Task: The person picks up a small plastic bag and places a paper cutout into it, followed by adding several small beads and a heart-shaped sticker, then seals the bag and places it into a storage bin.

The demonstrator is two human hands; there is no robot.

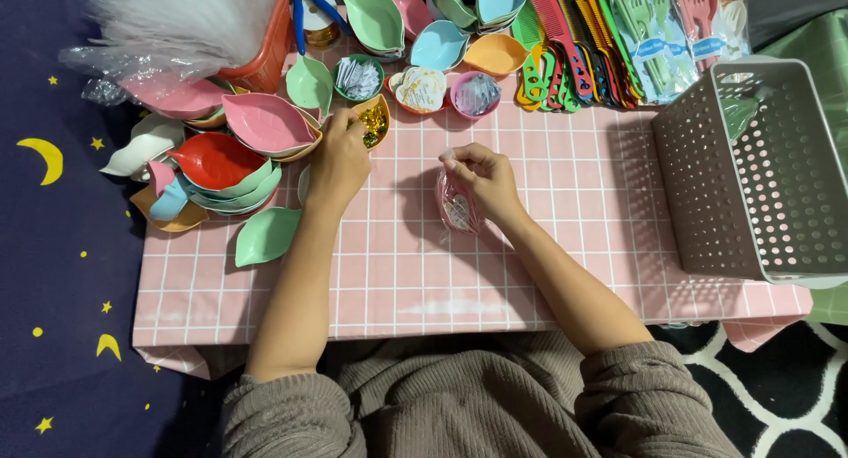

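Pink pouch [457, 206] hangs clenched in right grip [481, 180]; left grip [340, 162] pinches gold bits [373, 122].

Grey perforated basket [751, 171] on its side at 3 o'clock on the pink-checked bench [565, 246]. Combs [565, 47] in mixed colours at 12–1 o'clock, packed cutlery sets [671, 30] beside them. Leaf-shaped dishes [238, 153] stacked at 9–10 o'clock. Red basket [265, 47] at 11.

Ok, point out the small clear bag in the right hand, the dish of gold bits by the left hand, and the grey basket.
small clear bag [457, 208], head view, on its pink-tinted middle.
dish of gold bits [374, 122], head view, on the gold contents.
grey basket [707, 193], head view, on its perforated left wall.
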